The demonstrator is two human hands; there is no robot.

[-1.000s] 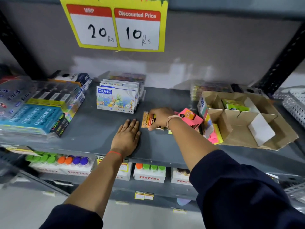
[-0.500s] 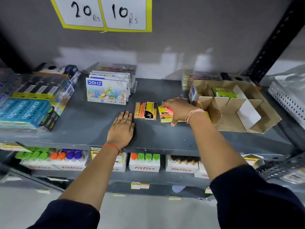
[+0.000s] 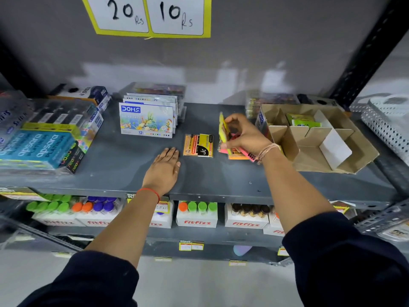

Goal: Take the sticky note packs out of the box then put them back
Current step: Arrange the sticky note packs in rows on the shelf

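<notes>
On the grey shelf (image 3: 221, 180) an orange and yellow sticky note pack (image 3: 198, 145) lies flat. To its right my right hand (image 3: 245, 136) grips a yellow sticky note pack (image 3: 222, 130), tilted up on edge over a small pile of pink and orange packs (image 3: 238, 154). The brown cardboard box (image 3: 332, 156) with dividers stands open at the right, with a green pack (image 3: 303, 121) in a back compartment. My left hand (image 3: 163, 169) rests flat on the shelf, palm down, just left of the lying pack.
A row of DOMS pastel boxes (image 3: 147, 119) stands behind my left hand. Blue Apsara packs (image 3: 37, 149) fill the shelf's left end. A white perforated basket (image 3: 385, 120) sits far right. Fitfizz bottle cartons (image 3: 197, 214) line the shelf below.
My right hand left the orange and yellow pack on the shelf, moved right to the pile beside the box, and lifted a yellow pack up on edge. My left hand stayed flat.
</notes>
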